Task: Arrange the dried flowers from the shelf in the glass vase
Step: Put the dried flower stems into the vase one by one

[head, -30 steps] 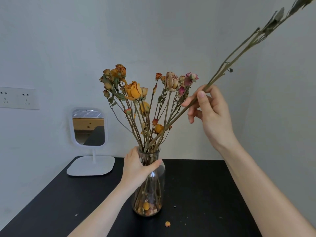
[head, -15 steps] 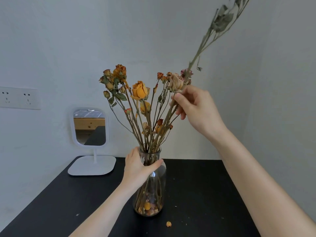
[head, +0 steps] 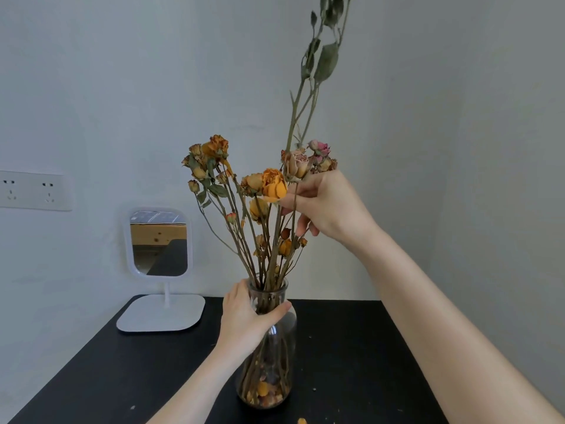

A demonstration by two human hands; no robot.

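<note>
Left hand [head: 244,319]: is gripping the neck of the glass vase [head: 275,362], thumb and fingers curling round it.
Right hand [head: 330,203]: is pinching a tall leafy stem [head: 298,111] between thumb and curled fingers.
Tall leafy stem: is rising nearly upright among the dried roses [head: 273,185], its lower part running toward the vase mouth.
Glass vase: is standing upright on the black table [head: 351,347].

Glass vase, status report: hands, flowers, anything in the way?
Left hand grips glass vase at neck. Right hand pinches tall leafy stem, near upright among dried roses. Vase mouth crowded with stems; loose petal on black table.
</note>
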